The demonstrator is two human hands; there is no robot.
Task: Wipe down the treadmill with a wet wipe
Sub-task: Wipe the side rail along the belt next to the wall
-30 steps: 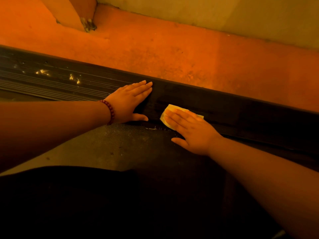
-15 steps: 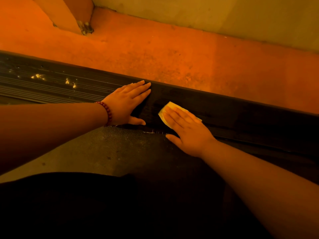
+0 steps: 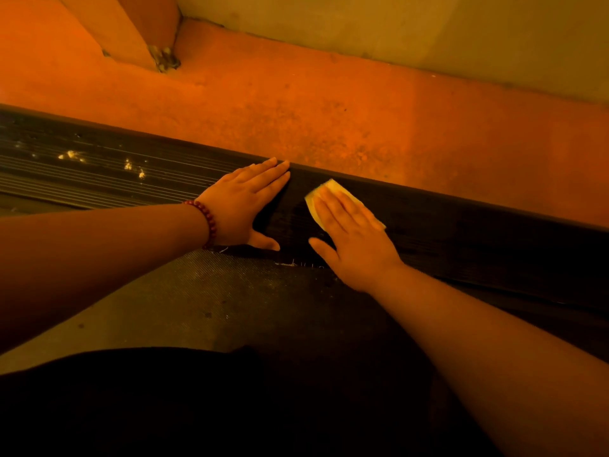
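Observation:
The treadmill's dark ribbed side rail runs from the left edge down to the right. Its grey belt lies on the near side. My right hand presses a folded yellow wet wipe flat on the rail with straight fingers; most of the wipe is hidden under the fingers. My left hand, with a red bead bracelet at the wrist, rests flat on the rail just left of the wipe. Pale specks of dirt sit on the rail farther left.
Beyond the rail lies an orange floor, bounded by a pale wall at the top. A wall corner or post base stands at the upper left. My dark clothing fills the bottom of the view.
My right hand has slid the wipe across the rail, away from me toward its outer edge. My left hand has stayed in the same spot on the rail.

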